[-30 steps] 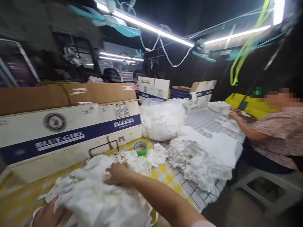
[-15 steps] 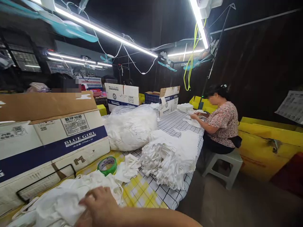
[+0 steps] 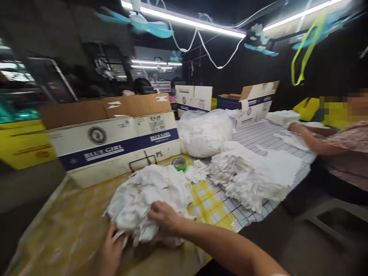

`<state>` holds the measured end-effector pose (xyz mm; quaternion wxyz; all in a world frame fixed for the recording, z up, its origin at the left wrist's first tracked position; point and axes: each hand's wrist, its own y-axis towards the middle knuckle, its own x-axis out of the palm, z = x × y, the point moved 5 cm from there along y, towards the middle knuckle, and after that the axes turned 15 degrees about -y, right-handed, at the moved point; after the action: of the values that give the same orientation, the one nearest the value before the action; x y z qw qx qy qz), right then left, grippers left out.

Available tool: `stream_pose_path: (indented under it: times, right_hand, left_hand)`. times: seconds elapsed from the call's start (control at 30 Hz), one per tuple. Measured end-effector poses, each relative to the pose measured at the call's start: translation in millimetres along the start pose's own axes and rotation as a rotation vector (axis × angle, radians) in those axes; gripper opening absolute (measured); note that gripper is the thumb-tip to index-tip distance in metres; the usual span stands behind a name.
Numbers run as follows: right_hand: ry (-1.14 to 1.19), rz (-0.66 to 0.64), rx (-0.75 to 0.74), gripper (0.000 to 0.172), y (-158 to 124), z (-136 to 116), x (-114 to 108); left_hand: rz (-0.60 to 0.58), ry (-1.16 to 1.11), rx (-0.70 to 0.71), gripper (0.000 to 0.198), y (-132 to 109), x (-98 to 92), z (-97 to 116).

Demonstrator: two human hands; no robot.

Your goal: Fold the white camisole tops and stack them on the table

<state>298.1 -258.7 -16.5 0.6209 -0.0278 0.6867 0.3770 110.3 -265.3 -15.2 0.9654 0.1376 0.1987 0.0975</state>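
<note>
A loose heap of white cloth pieces [image 3: 152, 188] lies on the table in front of me. My right hand [image 3: 164, 217] is closed on the heap's near side, fingers curled into the cloth. At the lower left edge of the pile, my left hand [image 3: 111, 247] pinches a bit of the same white cloth between thumb and fingers; motion smears it a little. Just behind the heap stands a roll of green tape [image 3: 179, 164]. To the right, a stack of white cloth pieces [image 3: 247, 172] with gathered edges rests on the checked tablecloth [image 3: 247, 218].
A Blue Girl carton [image 3: 115, 147] forms a wall behind the heap. A clear bag of white pieces [image 3: 205, 134] sits farther back, near more cartons [image 3: 257, 103]. At right, a co-worker [image 3: 345, 153] handles white cloth. Yellow checked cover [image 3: 66, 226] spreads over the left side.
The view has swung left, so the heap now appears more central. My left hand has come clearly into view at the heap's edge, and my right hand grips the cloth.
</note>
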Motion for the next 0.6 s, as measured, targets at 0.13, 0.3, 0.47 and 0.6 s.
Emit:
stream_pose_path:
  times: [0.13,0.3,0.47,0.6]
  right_hand:
    - [0.05,0.014,0.061,0.017,27,19,-21]
    - [0.058,-0.054,0.056,0.047,2,20,-44]
    - [0.067,-0.283,0.155,0.077,-91,14,-42]
    - [0.052,-0.325,0.349,0.076,-129,24,-10]
  left_hand:
    - [-0.019,-0.136,-0.007,0.025,12,24.4,3]
    - [-0.061,-0.164,0.03,0.048,-15,40.7,8]
    - [-0.074,0.014,0.097,0.078,-61,26.9,-1]
    - [-0.221,0.182,0.116,0.095,-65,48.3,-2]
